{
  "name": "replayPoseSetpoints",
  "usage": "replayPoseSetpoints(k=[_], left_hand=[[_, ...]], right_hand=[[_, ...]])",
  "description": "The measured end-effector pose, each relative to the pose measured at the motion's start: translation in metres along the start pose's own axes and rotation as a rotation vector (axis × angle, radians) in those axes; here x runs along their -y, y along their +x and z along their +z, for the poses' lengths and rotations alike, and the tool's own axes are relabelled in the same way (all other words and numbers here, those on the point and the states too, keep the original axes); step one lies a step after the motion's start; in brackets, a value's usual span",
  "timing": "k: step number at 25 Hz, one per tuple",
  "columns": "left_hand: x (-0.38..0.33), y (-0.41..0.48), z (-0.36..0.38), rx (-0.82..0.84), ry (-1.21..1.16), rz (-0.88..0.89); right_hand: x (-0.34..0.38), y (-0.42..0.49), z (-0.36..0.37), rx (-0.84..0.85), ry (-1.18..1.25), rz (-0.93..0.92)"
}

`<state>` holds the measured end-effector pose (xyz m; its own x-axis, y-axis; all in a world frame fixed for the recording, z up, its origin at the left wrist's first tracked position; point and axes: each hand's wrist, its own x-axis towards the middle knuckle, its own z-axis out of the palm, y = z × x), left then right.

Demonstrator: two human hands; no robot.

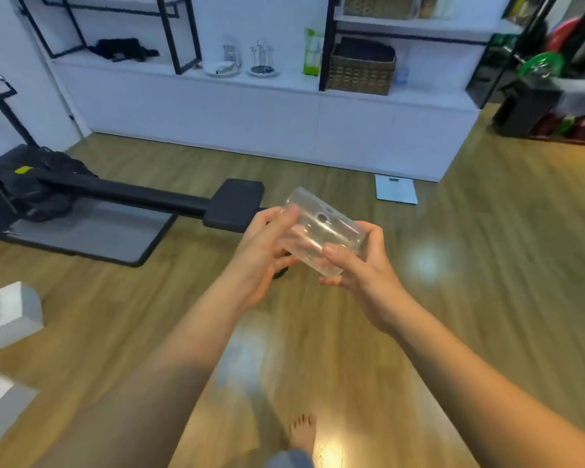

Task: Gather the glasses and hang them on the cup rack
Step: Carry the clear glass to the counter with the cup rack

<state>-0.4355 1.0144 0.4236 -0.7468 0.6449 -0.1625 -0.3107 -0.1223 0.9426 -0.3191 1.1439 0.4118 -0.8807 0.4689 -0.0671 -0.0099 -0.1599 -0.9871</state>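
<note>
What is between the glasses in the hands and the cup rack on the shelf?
In the head view, only bare wooden floor and the white cabinet front lie between the glasses and the cup rack.

You could read no text, label, brand or number anywhere here; the green package [311, 52] beside the woven basket [361, 69] was too blurred.
</note>
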Motion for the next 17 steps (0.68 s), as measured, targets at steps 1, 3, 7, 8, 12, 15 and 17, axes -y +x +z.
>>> replayPoseSetpoints(k=[1,3,7,8,12,15,17], left_hand=[[0.004,0.026,0.014,0.051,-0.016,-0.041],[0.004,0.077,0.048,0.145,-0.014,-0.083],[-0.005,0.181,0.125,0.292,0.079,-0.068],[-0.006,0.208,0.143,0.315,0.099,-0.058],[-0.003,0.31,0.192,0.293,0.192,-0.001],[-0.006,0.391,0.225,0.218,0.233,0.007],[-0.006,0.437,0.238,0.187,0.198,-0.029]], right_hand=[[0.007,0.018,-0.021,-0.037,0.0,0.019],[0.027,0.055,-0.063,-0.123,0.002,0.012],[0.059,0.14,-0.151,-0.312,0.051,-0.02],[0.064,0.165,-0.173,-0.338,0.065,-0.024],[0.076,0.266,-0.246,-0.319,0.118,-0.029],[0.087,0.359,-0.294,-0.259,0.201,-0.018],[0.094,0.422,-0.315,-0.209,0.24,0.036]])
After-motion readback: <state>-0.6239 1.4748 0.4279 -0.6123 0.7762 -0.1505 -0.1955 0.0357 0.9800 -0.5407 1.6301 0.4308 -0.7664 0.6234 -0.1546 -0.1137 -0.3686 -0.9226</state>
